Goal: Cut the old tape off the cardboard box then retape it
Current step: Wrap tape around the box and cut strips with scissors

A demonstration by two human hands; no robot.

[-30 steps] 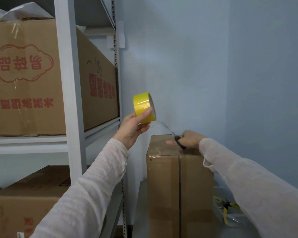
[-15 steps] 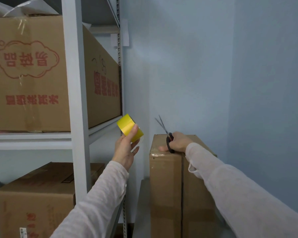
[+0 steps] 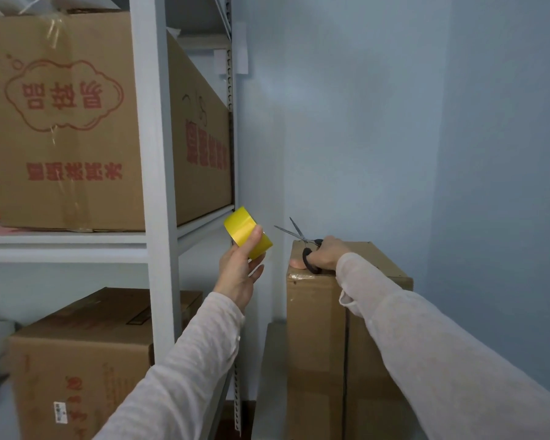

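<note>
The left hand (image 3: pixel 240 274) is raised just below the middle of the view, with thumb and fingers curled round one yellow roll of tape (image 3: pixel 246 233), which is tilted at its fingertips. At 3 o'clock from it, apart from the roll, the right hand (image 3: pixel 327 255) is closed through the black handles of one pair of scissors (image 3: pixel 303 241). The thin blades are parted in a V and aimed towards 10 o'clock. This hand is rested on the near top edge of the cardboard box (image 3: pixel 318 328).

That box is found at 5 o'clock. It is tall, plain brown and stood on end on a grey desk (image 3: pixel 267 360). Its flaps are shut, so nothing inside can be seen. A dark seam is run straight down its front face. Glossy, wrinkled tape is stuck along the top near edge, and a darker band is laid across the face lower down.

Three cardboard boxes are counted in all. Metal shelving (image 3: pixel 154 154) is stood at 9 o'clock. A large closed box with red print (image 3: pixel 61 122) is kept on its upper shelf at 10 o'clock. Another closed box (image 3: pixel 77 360) is kept on the lower shelf at 7 o'clock. A pale blue wall (image 3: pixel 394 122) is seen behind.
</note>
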